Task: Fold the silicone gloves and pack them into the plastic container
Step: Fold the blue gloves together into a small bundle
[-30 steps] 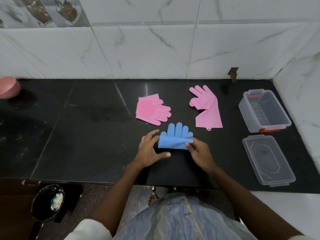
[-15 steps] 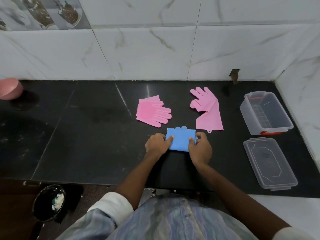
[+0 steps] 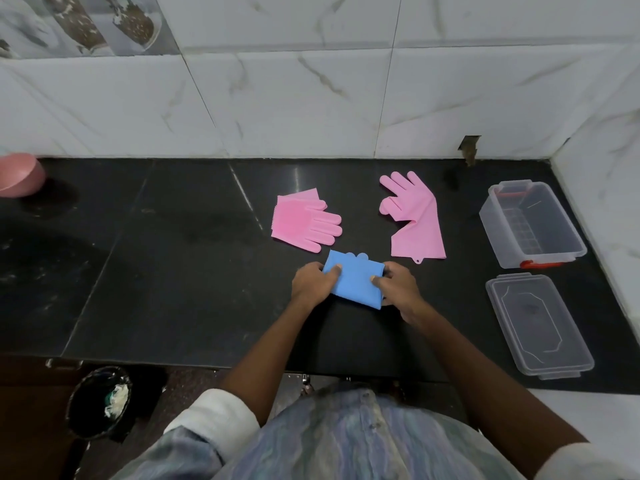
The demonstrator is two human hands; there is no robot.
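Note:
A blue silicone glove (image 3: 356, 280) lies folded into a rectangle on the black counter (image 3: 194, 271), only its fingertips showing at the far edge. My left hand (image 3: 311, 282) grips its left end with the thumb on top. My right hand (image 3: 398, 287) pinches its right end. Beyond it lie a folded pink glove (image 3: 304, 225) and a flat pink glove (image 3: 415, 223). The clear plastic container (image 3: 533, 226) stands open at the right, with nothing inside it.
The container's clear lid (image 3: 536, 327) lies on the counter in front of it. A pink bowl (image 3: 19, 174) sits at the far left. White tiled walls close the back and right side. A black bin (image 3: 100, 403) stands on the floor below the counter edge.
The blue glove's cuff was folded forward over its fingers, making a flat rectangle. Both hands moved onto its two ends and now hold it there.

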